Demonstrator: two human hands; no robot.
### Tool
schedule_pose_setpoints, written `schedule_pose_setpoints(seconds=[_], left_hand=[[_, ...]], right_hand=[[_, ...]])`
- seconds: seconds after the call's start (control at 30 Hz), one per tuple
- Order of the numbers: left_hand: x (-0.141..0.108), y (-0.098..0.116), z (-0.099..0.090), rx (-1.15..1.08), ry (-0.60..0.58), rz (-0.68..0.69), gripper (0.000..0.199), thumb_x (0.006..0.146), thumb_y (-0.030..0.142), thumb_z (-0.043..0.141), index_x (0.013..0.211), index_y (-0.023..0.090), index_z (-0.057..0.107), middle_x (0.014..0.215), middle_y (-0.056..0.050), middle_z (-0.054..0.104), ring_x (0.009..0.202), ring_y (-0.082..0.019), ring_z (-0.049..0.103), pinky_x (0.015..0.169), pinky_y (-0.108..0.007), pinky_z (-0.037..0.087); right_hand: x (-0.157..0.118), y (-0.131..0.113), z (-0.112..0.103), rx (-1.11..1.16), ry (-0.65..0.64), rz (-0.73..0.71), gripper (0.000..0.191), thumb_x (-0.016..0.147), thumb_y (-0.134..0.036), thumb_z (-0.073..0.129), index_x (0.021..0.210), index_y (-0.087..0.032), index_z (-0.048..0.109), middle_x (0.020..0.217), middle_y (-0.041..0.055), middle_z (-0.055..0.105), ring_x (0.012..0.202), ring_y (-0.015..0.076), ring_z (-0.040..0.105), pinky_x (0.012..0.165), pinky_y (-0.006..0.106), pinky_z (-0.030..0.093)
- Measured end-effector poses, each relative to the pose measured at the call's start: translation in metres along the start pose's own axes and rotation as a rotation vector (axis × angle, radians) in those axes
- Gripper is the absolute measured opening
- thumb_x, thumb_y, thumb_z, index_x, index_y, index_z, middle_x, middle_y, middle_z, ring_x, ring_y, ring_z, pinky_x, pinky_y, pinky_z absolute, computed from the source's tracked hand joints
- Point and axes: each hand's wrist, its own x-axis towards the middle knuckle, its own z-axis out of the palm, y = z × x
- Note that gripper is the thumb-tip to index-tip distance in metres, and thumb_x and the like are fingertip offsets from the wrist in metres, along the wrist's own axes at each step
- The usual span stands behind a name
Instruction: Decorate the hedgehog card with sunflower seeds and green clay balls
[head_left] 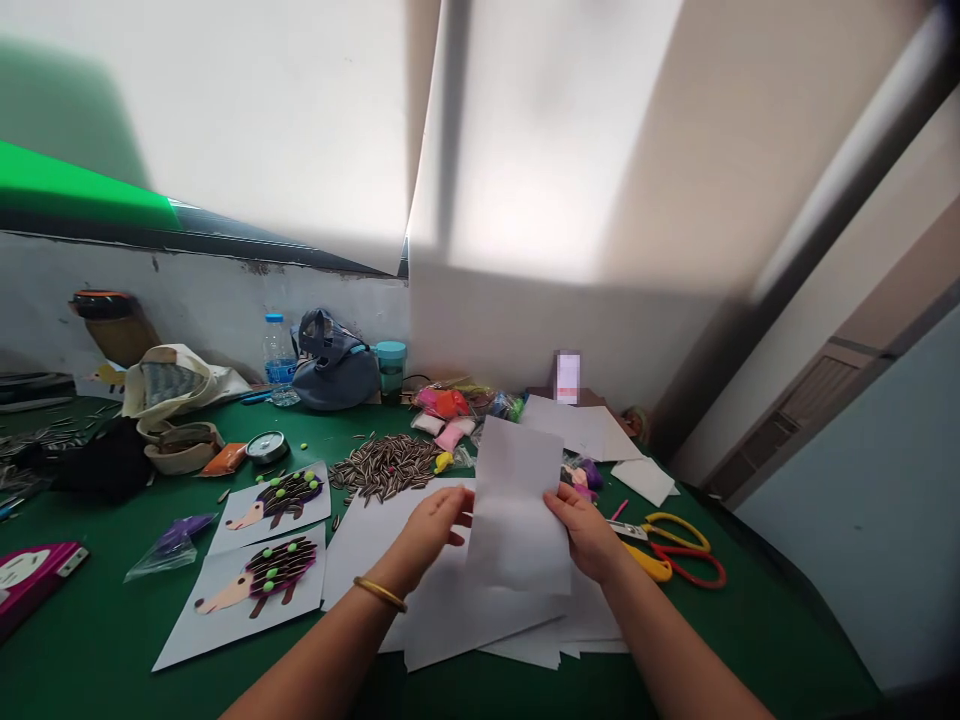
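Note:
My right hand (589, 530) grips the right edge of a white sheet of paper (517, 510), thumb in front and fingers behind. The sheet stands tilted up over the green table. Beside its left edge is my left hand (431, 530), fingers apart and slightly curled; the fingertips are close to the edge, and I cannot tell if they touch it. A gold bangle (380, 594) circles my left wrist. Below both hands lie several loose white sheets (442, 635). To the left, two hedgehog pictures (262, 580) carry dark spines of seeds and green dots.
A heap of striped sunflower seeds (390, 465) lies behind the sheets. Scissors (686, 550) with red and yellow handles and a yellow cutter (646, 562) are at right. Clay packets (450, 405), a cup (391, 368), a blue bag (334, 370) and a bottle (277, 350) stand behind.

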Motion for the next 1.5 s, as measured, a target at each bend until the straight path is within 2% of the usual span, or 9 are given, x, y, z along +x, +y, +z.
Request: schedule_pose_setpoints(seconds=[0.1, 0.2, 0.4, 0.6, 0.77, 0.97, 1.17, 1.33, 1.5], left_hand=[[0.003, -0.002, -0.003, -0.349, -0.093, -0.123, 0.055, 0.082, 0.061, 0.058, 0.119, 0.019, 0.06, 0.102, -0.008, 0.071, 0.085, -0.022, 0.067, 0.063, -0.027, 0.049], [0.004, -0.01, -0.004, -0.52, -0.026, -0.153, 0.055, 0.069, 0.041, 0.079, 0.115, 0.017, 0.06, 0.098, -0.008, 0.073, 0.08, -0.021, 0.069, 0.066, -0.028, 0.051], [0.004, -0.019, -0.015, -0.788, 0.109, -0.233, 0.042, 0.073, 0.025, 0.074, 0.111, 0.015, 0.058, 0.087, -0.009, 0.074, 0.074, -0.025, 0.071, 0.072, -0.039, 0.056], [0.002, -0.019, -0.013, -0.678, 0.076, -0.26, 0.045, 0.07, 0.026, 0.077, 0.11, 0.014, 0.06, 0.09, -0.008, 0.073, 0.07, -0.021, 0.069, 0.065, -0.03, 0.054], [-0.002, -0.02, -0.003, -0.713, -0.011, -0.208, 0.055, 0.066, 0.032, 0.082, 0.114, 0.012, 0.061, 0.094, -0.01, 0.073, 0.07, -0.018, 0.068, 0.059, -0.025, 0.049], [-0.007, -0.013, -0.008, -0.765, -0.119, -0.236, 0.049, 0.08, 0.041, 0.073, 0.122, 0.022, 0.057, 0.121, -0.011, 0.066, 0.101, -0.025, 0.068, 0.079, -0.033, 0.052], [-0.007, -0.015, -0.013, -0.686, -0.236, -0.248, 0.059, 0.063, 0.026, 0.084, 0.116, 0.014, 0.062, 0.106, -0.013, 0.072, 0.086, -0.025, 0.07, 0.077, -0.033, 0.051], [-0.002, -0.022, -0.014, -0.585, -0.127, -0.302, 0.051, 0.054, 0.021, 0.085, 0.101, 0.011, 0.067, 0.086, -0.01, 0.073, 0.069, -0.022, 0.067, 0.064, -0.029, 0.049], [0.002, -0.025, -0.009, -0.476, -0.042, -0.233, 0.036, 0.06, 0.028, 0.082, 0.09, 0.012, 0.071, 0.078, -0.005, 0.07, 0.069, -0.016, 0.062, 0.058, -0.024, 0.044]], right_hand=[[0.005, -0.006, 0.015, -0.08, -0.033, -0.027, 0.042, 0.071, -0.045, 0.079, 0.106, -0.023, 0.069, 0.094, 0.0035, 0.075, 0.077, 0.0221, 0.068, 0.067, 0.03, 0.051], [0.011, -0.007, 0.026, -0.063, 0.014, -0.083, 0.044, 0.079, -0.051, 0.069, 0.116, -0.027, 0.066, 0.085, 0.0008, 0.074, 0.073, 0.0207, 0.067, 0.066, 0.031, 0.051], [0.01, 0.004, 0.031, -0.127, -0.073, -0.17, 0.049, 0.079, -0.039, 0.07, 0.128, -0.034, 0.061, 0.1, 0.0013, 0.073, 0.084, 0.0207, 0.067, 0.079, 0.035, 0.051], [0.006, 0.017, 0.028, -0.396, -0.144, -0.349, 0.023, 0.066, -0.032, 0.083, 0.089, -0.027, 0.078, 0.14, 0.0047, 0.053, 0.124, 0.0296, 0.053, 0.102, 0.038, 0.041], [0.011, 0.023, 0.029, -0.269, -0.058, -0.357, 0.019, 0.069, -0.04, 0.08, 0.068, -0.022, 0.074, 0.136, 0.0066, 0.056, 0.119, 0.0301, 0.055, 0.097, 0.038, 0.044], [0.011, 0.026, 0.028, -0.323, 0.029, -0.41, 0.019, 0.073, -0.042, 0.078, 0.077, -0.024, 0.075, 0.127, 0.0066, 0.059, 0.117, 0.0291, 0.053, 0.101, 0.041, 0.041], [0.0, 0.016, 0.034, -0.322, -0.055, -0.442, 0.014, 0.067, -0.039, 0.084, 0.073, -0.028, 0.077, 0.138, 0.004, 0.052, 0.119, 0.0303, 0.053, 0.1, 0.042, 0.043], [0.0, 0.014, 0.031, -0.328, -0.116, -0.362, 0.015, 0.064, -0.039, 0.086, 0.069, -0.027, 0.077, 0.144, 0.0036, 0.047, 0.123, 0.0312, 0.052, 0.102, 0.042, 0.043], [0.008, 0.021, 0.027, -0.276, -0.017, -0.32, 0.025, 0.066, -0.046, 0.083, 0.075, -0.024, 0.078, 0.145, 0.0069, 0.048, 0.129, 0.0333, 0.046, 0.102, 0.042, 0.041]])
